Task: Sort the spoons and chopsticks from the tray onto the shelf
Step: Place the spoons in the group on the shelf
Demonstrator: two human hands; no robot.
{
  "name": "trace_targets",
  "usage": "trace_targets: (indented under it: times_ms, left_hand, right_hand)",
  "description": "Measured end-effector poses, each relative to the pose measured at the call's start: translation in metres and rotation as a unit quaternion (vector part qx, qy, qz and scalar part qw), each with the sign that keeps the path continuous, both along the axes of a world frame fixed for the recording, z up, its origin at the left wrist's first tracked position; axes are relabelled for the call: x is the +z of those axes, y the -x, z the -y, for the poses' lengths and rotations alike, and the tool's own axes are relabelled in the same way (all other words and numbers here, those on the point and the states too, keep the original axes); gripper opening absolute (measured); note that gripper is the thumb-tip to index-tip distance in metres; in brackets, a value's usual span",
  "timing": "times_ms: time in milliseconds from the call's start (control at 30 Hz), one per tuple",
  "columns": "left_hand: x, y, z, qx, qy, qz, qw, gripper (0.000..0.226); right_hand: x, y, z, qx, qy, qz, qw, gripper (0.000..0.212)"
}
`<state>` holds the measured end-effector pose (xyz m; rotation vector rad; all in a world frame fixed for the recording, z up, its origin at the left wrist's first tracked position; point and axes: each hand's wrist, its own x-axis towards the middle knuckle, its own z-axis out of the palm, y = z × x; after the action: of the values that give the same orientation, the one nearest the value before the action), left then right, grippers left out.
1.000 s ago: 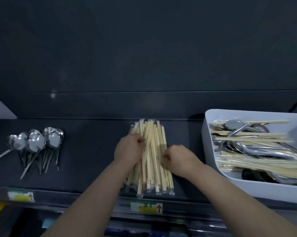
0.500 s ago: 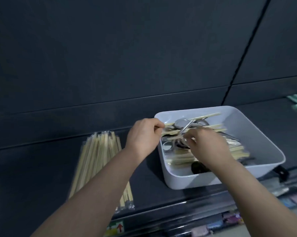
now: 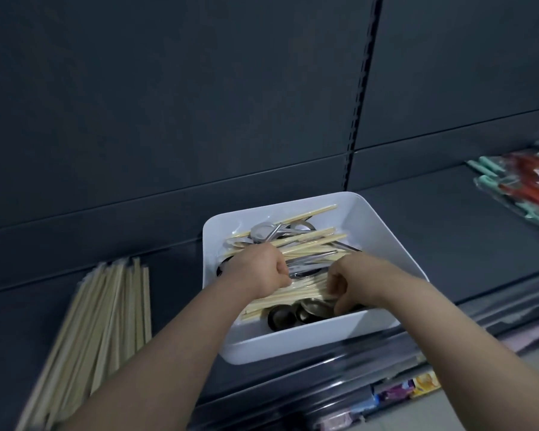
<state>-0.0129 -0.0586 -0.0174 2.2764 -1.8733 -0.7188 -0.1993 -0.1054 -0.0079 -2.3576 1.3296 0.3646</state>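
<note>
A white tray (image 3: pixel 383 225) stands on the dark shelf (image 3: pixel 448 231), holding wrapped wooden chopsticks (image 3: pixel 311 241) mixed with metal spoons (image 3: pixel 263 230). Both my hands are inside the tray. My left hand (image 3: pixel 257 270) is curled over chopsticks at the tray's left side. My right hand (image 3: pixel 355 279) pinches a bundle of wrapped chopsticks (image 3: pixel 296 290) near the tray's front. A sorted pile of chopsticks (image 3: pixel 106 318) lies on the shelf to the left of the tray.
Packets of red and teal utensils (image 3: pixel 523 188) lie on the shelf at the far right. A slotted upright (image 3: pixel 360 98) divides the dark back panel. Lower shelves with coloured goods (image 3: pixel 395 391) show below the front edge.
My view swung right from the sorted pile to the tray. Both hands left the chopstick pile, reached into the tray and closed on chopsticks there.
</note>
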Motion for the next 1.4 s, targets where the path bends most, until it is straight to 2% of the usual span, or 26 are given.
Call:
trace_targets:
  times_ms: [233, 333, 500, 600, 733, 867, 900, 933, 967, 1067, 1200, 1300, 1400]
  left_hand:
    - [-0.001, 0.001, -0.001, 0.058, 0.006, 0.011, 0.998, 0.005]
    - [0.0, 0.003, -0.005, 0.058, 0.004, 0.035, 0.998, 0.01]
    - [0.005, 0.018, -0.015, 0.034, -0.069, 0.067, 0.995, 0.024]
    - [0.0, 0.034, -0.013, 0.03, -0.09, 0.087, 0.992, 0.03]
    - [-0.003, 0.044, -0.012, 0.039, -0.051, 0.066, 0.996, 0.015]
    - [0.006, 0.031, -0.008, 0.117, 0.033, -0.01, 0.993, 0.02]
    - [0.01, 0.028, -0.007, 0.126, 0.045, -0.036, 0.99, 0.011]
    - [0.01, 0.024, -0.006, 0.144, 0.059, -0.052, 0.986, 0.028]
    - [0.012, 0.021, -0.004, 0.156, 0.071, -0.066, 0.983, 0.031]
    - [0.013, 0.016, 0.0, 0.167, 0.112, 0.001, 0.98, 0.027]
    - [0.005, 0.013, -0.003, 0.178, 0.093, -0.038, 0.979, 0.013]
    - [-0.002, 0.011, -0.007, 0.152, 0.046, -0.079, 0.984, 0.024]
    - [0.001, 0.004, -0.007, 0.193, 0.141, -0.085, 0.967, 0.018]
  right_hand:
    - [-0.006, 0.002, 0.01, 0.074, -0.032, 0.004, 0.997, 0.038]
    - [-0.011, 0.001, 0.012, 0.092, -0.041, 0.018, 0.995, 0.032]
    - [-0.007, 0.001, 0.012, 0.116, -0.042, 0.021, 0.992, 0.015]
    - [-0.007, 0.008, 0.013, 0.09, -0.028, 0.039, 0.995, 0.023]
    - [-0.01, 0.014, 0.015, 0.075, -0.025, 0.062, 0.995, 0.027]
    - [-0.009, 0.013, 0.018, 0.047, -0.03, 0.098, 0.994, 0.033]
    - [-0.009, 0.012, 0.018, 0.043, -0.03, 0.106, 0.993, 0.033]
    - [-0.009, 0.011, 0.017, 0.04, -0.024, 0.105, 0.993, 0.033]
    - [-0.009, 0.01, 0.016, 0.041, -0.013, 0.095, 0.995, 0.034]
    - [-0.015, 0.005, 0.014, 0.058, 0.024, 0.036, 0.997, 0.038]
    - [-0.026, 0.002, 0.015, 0.083, 0.063, -0.023, 0.994, 0.025]
    - [-0.023, 0.002, 0.016, 0.099, 0.062, -0.038, 0.992, 0.018]
    - [-0.004, 0.004, 0.021, 0.047, 0.061, 0.018, 0.997, 0.011]
